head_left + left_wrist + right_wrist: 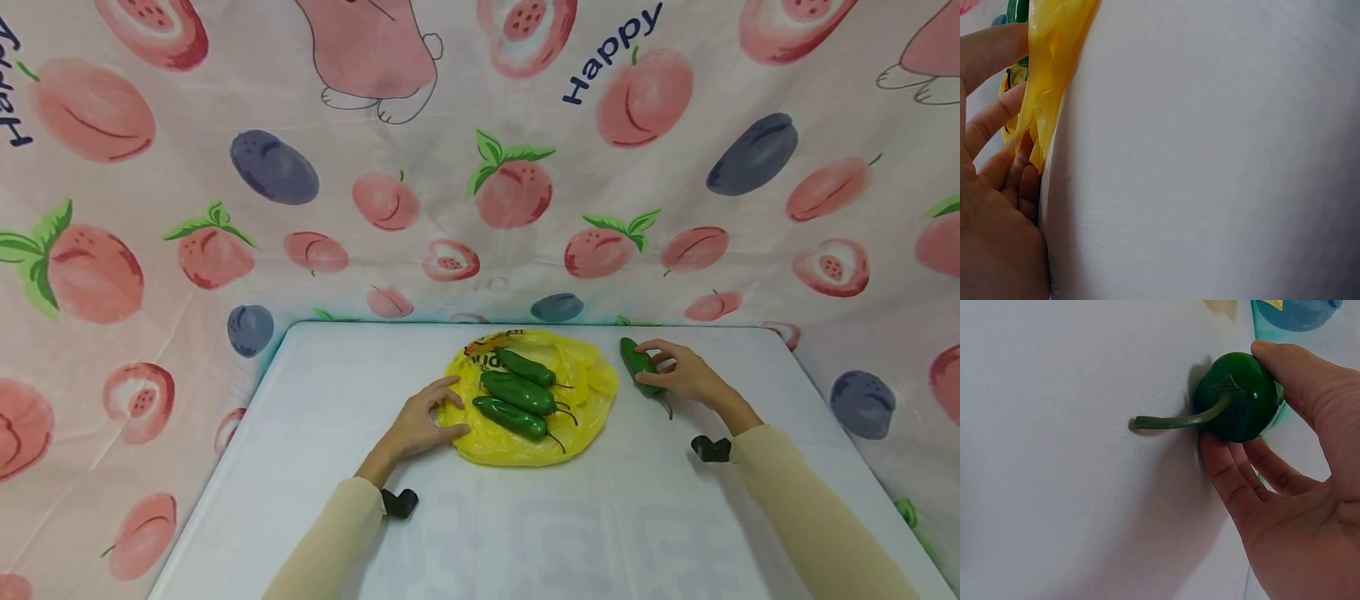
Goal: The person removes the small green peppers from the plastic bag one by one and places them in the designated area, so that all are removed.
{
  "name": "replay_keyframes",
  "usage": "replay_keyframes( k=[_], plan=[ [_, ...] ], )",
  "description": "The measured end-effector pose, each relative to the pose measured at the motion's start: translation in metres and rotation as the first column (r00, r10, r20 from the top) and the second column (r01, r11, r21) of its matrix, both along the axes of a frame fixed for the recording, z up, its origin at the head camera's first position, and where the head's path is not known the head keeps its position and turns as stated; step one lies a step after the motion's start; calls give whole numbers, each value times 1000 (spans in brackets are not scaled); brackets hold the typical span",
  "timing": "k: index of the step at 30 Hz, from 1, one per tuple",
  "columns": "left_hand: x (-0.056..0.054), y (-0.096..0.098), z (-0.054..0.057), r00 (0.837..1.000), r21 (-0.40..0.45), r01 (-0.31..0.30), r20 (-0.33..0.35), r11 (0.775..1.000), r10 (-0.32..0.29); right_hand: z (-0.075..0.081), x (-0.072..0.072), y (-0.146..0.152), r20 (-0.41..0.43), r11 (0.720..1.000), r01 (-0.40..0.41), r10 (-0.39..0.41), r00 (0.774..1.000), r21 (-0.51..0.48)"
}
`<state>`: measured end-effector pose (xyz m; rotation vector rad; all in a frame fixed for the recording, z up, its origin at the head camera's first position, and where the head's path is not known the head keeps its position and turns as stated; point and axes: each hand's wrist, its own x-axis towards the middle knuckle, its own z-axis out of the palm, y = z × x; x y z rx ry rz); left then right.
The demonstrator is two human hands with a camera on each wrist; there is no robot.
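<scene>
Three glossy green chili peppers (517, 392) lie side by side on a crumpled yellow plastic bag (588, 417), their stems toward the right. My left hand (412, 425) rests at the bag's left edge, thumb and fingers spread apart and touching the plastic. In the left wrist view, the yellow bag (1054, 69) hangs over some of its fingertips. To the right of the bag, my right hand (686, 375) grips another green chili pepper (1238, 400) between thumb and fingers. That pepper's curved stem points toward me, close over the table.
A white table (555, 533) lies under everything, its back edge just behind the bag. A fruit-printed cloth (450, 150) hangs behind and beside it. Each sleeve cuff has a small black device, one by the left wrist (400, 503) and one by the right (710, 448).
</scene>
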<state>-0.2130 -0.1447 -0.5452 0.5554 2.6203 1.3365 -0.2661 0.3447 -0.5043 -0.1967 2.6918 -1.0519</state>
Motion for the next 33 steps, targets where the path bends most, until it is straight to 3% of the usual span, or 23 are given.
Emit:
replay_keyframes(
  k=[15, 20, 33],
  plan=[
    [1, 2, 3, 1000, -4, 1, -9, 1000, -1, 3, -1, 1, 14, 1000, -1, 1, 1000, 5],
    [2, 2, 6, 1000, -14, 1, 8, 1000, -1, 6, -2, 2, 14, 1000, -31, 31, 999, 5],
    [1, 4, 15, 999, -30, 35, -23, 999, -35, 12, 0, 2, 15, 997, -75, 75, 997, 8]
  ],
)
